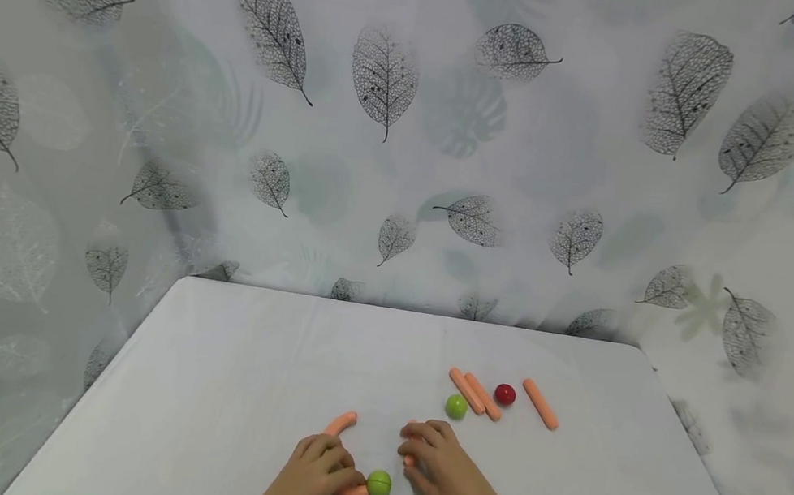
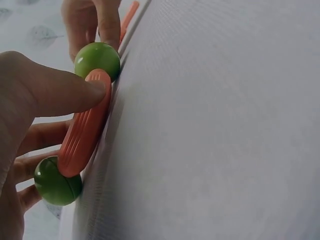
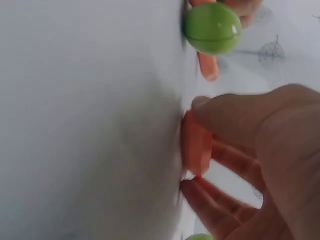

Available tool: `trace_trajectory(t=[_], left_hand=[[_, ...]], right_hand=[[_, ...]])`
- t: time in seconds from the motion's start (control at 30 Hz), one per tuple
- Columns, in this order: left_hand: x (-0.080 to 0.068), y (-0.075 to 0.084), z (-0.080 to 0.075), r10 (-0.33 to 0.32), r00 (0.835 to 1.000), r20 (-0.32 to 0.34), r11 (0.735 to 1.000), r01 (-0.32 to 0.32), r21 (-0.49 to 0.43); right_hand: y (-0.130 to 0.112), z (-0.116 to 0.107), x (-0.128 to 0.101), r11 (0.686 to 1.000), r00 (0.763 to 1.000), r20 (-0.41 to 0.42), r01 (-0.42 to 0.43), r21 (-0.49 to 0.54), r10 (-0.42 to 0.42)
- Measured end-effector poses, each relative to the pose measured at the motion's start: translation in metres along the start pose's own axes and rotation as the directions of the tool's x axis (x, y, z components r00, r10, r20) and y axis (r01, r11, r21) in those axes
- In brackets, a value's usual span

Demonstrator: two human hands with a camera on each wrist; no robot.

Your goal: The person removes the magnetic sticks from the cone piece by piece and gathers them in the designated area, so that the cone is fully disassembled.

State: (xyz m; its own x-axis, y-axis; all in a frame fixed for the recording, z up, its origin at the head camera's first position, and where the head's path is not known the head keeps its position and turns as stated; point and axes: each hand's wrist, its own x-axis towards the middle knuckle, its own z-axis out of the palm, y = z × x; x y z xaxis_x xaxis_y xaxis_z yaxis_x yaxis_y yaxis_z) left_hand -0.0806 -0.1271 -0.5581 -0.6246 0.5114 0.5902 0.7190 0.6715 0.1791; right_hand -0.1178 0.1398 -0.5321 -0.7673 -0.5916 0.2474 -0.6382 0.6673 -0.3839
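My left hand (image 1: 312, 479) pinches an orange ridged stick (image 2: 87, 125) low over the white table. One end of that stick meets a green ball (image 2: 97, 59); a second green ball (image 2: 56, 182) sits at the other end by my fingers, hidden under the hand in the head view. Just beyond the left hand lies a curved orange stick (image 1: 342, 422). To the right, my right hand (image 1: 441, 466) holds another orange stick (image 3: 196, 142) between thumb and fingers, mostly covered from above.
Farther back on the white table (image 1: 244, 361), two orange sticks (image 1: 472, 395) lie side by side. Near them are a green ball (image 1: 456, 406), a red ball (image 1: 504, 394) and a single orange stick (image 1: 540, 403). A leaf-patterned curtain (image 1: 405, 175) hangs behind the table.
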Motion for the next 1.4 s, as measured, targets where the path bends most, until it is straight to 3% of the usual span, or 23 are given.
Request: trace_trajectory(t=[0.23, 0.53, 0.77, 0.97, 1.1, 1.23, 1.4], left_hand=[[0.0, -0.003, -0.001, -0.039, 0.999, -0.001, 0.999, 0.039, 0.018], [-0.003, -0.008, -0.001, -0.045, 0.998, -0.039, 0.998, 0.046, 0.041], [-0.004, -0.012, 0.0, -0.049, 0.997, -0.051, 0.999, 0.048, -0.016], [-0.005, -0.014, -0.001, -0.1, 0.995, -0.027, 0.993, 0.098, -0.072], [-0.006, -0.017, -0.005, -0.132, 0.991, -0.012, 0.99, 0.131, -0.046], [-0.007, -0.021, -0.008, -0.234, 0.972, -0.032, 0.972, 0.234, 0.003], [-0.01, -0.024, -0.012, -0.381, 0.923, -0.056, 0.925, 0.381, -0.005]], right_hand=[[0.001, 0.001, 0.016, 0.994, 0.994, -0.016, -0.111, 0.015, 0.111], [0.006, -0.002, 0.018, 0.972, 0.967, -0.109, -0.235, -0.013, 0.232], [0.012, -0.004, 0.016, 0.974, 0.959, -0.185, -0.224, -0.039, 0.213], [0.015, -0.004, 0.018, 0.967, 0.954, -0.162, -0.255, -0.001, 0.251], [0.015, -0.004, 0.017, 0.964, 0.951, -0.162, -0.266, 0.009, 0.264], [0.013, -0.005, 0.016, 0.964, 0.949, -0.171, -0.266, 0.017, 0.265], [0.011, -0.005, 0.018, 0.97, 0.951, -0.189, -0.24, 0.037, 0.243]])
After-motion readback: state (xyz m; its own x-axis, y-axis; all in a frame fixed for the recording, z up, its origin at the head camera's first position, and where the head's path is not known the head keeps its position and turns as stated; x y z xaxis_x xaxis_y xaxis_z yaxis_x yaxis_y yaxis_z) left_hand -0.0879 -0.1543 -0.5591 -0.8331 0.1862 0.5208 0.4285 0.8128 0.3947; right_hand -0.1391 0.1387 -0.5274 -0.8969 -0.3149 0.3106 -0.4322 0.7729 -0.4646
